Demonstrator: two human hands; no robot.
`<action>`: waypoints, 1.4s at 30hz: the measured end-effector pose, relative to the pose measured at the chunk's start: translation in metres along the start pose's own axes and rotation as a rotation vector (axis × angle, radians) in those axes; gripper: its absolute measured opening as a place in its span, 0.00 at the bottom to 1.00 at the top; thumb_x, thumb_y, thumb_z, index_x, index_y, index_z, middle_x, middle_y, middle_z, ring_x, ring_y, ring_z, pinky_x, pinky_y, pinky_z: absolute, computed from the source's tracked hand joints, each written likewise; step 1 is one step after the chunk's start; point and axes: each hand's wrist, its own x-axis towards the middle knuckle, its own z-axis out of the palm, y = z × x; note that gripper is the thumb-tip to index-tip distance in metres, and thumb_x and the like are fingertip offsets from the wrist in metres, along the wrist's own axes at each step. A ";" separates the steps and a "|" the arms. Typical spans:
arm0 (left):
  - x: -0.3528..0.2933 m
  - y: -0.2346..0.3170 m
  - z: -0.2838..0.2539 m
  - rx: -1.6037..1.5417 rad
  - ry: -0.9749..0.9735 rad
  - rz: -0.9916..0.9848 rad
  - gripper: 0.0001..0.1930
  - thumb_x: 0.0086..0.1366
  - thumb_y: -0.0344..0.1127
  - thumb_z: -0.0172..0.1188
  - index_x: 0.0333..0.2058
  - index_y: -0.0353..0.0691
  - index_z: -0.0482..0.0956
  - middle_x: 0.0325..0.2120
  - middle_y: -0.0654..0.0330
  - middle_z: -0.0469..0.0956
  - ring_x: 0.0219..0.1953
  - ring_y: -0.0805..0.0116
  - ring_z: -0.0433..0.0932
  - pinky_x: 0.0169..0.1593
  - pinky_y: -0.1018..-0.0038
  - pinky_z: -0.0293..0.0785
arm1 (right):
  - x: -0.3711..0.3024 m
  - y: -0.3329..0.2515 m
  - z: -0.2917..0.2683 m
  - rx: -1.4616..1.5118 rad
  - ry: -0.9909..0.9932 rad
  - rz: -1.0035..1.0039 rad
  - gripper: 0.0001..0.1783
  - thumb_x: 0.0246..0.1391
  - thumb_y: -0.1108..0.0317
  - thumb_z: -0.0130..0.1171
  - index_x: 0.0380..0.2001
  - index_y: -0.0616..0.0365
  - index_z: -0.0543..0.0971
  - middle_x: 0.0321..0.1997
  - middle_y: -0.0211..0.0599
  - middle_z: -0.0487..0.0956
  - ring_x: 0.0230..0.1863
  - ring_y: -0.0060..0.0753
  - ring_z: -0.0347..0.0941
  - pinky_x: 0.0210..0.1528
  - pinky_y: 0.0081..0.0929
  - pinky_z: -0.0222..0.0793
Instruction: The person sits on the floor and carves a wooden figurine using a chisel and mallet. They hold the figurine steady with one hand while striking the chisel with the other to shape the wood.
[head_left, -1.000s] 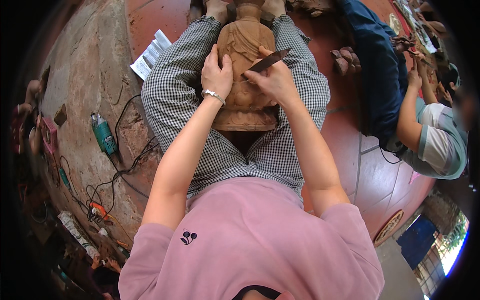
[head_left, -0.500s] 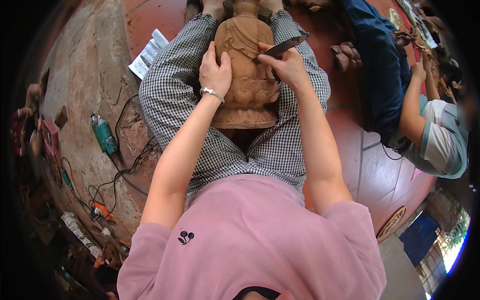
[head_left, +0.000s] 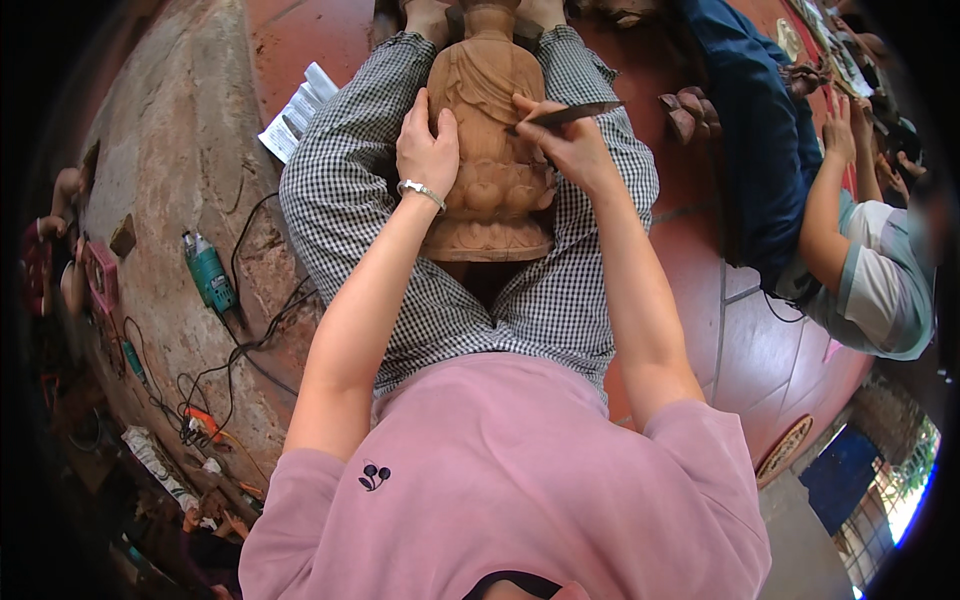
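A carved wooden statue lies along my lap between my legs in checked trousers. My left hand, with a silver bracelet on the wrist, rests flat on the statue's left side and steadies it. My right hand grips a thin metal carving chisel, its tip touching the statue's upper right part.
A green power tool with black cables lies on the stone floor at my left. Folded papers lie near my left knee. Another person in a pale shirt and blue trousers sits on the red tiles at my right.
The statue and both hands sit higher in the view than before. My right hand with the chisel has shifted up along the statue's right side.
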 end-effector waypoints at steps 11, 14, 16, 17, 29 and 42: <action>0.000 -0.001 0.000 0.002 0.000 0.015 0.29 0.69 0.44 0.52 0.64 0.32 0.67 0.58 0.42 0.73 0.60 0.45 0.73 0.62 0.60 0.68 | 0.005 -0.002 -0.008 -0.017 -0.048 -0.106 0.08 0.56 0.73 0.67 0.39 0.65 0.83 0.55 0.43 0.82 0.53 0.31 0.79 0.57 0.27 0.74; -0.001 -0.006 -0.003 0.030 0.015 0.003 0.30 0.69 0.44 0.52 0.64 0.32 0.67 0.58 0.42 0.73 0.60 0.45 0.73 0.62 0.60 0.68 | -0.012 -0.039 0.013 -0.516 -0.128 -0.019 0.10 0.55 0.72 0.69 0.38 0.65 0.84 0.56 0.45 0.81 0.53 0.31 0.79 0.55 0.27 0.75; -0.001 -0.001 0.000 0.014 0.010 0.015 0.29 0.69 0.44 0.51 0.64 0.32 0.67 0.58 0.42 0.73 0.59 0.45 0.73 0.62 0.60 0.68 | 0.001 -0.013 0.001 -0.276 -0.049 0.034 0.13 0.53 0.69 0.71 0.41 0.65 0.85 0.55 0.44 0.82 0.50 0.27 0.80 0.53 0.25 0.76; -0.002 -0.001 0.000 0.011 0.012 0.015 0.29 0.69 0.44 0.51 0.64 0.32 0.67 0.58 0.42 0.73 0.59 0.45 0.73 0.62 0.60 0.68 | 0.007 -0.017 -0.003 -0.208 -0.035 0.069 0.14 0.53 0.69 0.71 0.42 0.65 0.85 0.55 0.44 0.82 0.50 0.27 0.80 0.53 0.25 0.76; -0.004 0.003 -0.002 -0.005 0.038 -0.010 0.26 0.71 0.43 0.51 0.63 0.34 0.70 0.58 0.42 0.75 0.59 0.46 0.74 0.62 0.63 0.69 | 0.008 -0.024 0.022 -0.483 0.184 -0.013 0.19 0.45 0.56 0.74 0.37 0.56 0.86 0.30 0.43 0.85 0.33 0.47 0.82 0.37 0.38 0.76; 0.003 0.016 -0.008 0.189 -0.208 -0.014 0.65 0.45 0.61 0.75 0.73 0.39 0.45 0.69 0.47 0.59 0.67 0.51 0.65 0.65 0.61 0.68 | -0.001 0.009 0.010 0.355 0.480 0.093 0.12 0.60 0.66 0.64 0.33 0.68 0.83 0.30 0.39 0.85 0.31 0.28 0.82 0.34 0.25 0.78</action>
